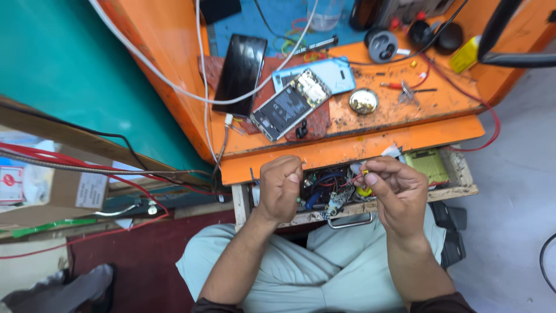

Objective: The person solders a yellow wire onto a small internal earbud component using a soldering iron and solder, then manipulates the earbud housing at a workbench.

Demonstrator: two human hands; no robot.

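Head view: both hands are up over the open drawer [457, 174] under the orange bench [359, 148]. The left hand [280, 188] is curled into a loose fist, fingers together; whether it grips anything, can't tell, nothing shows in it. The right hand [394, 188] has thumb and fingertips pinched on a small yellow part [365, 173] w/ thin red wire, held just above the drawer's clutter, near the front edge of the bench.

Drawer is pulled out and full of loose wires, a small circuit board [336, 203] and a green-yellow block at the right end. So picking a part out of the drawer looks done; the part is in hand, not yet brought to anything.

On the bench, well apart from the hands: an opened phone [286, 107] w/ its back off, insides showing, lying partly on a light blue back cover [336, 72]; a black phone [240, 72] beside it, screen dark; a round metal dish [364, 101]; tweezers [408, 93] to the right. Judging by that, the opened phone is stripped but untouched at present; any fitting or closing up is left.
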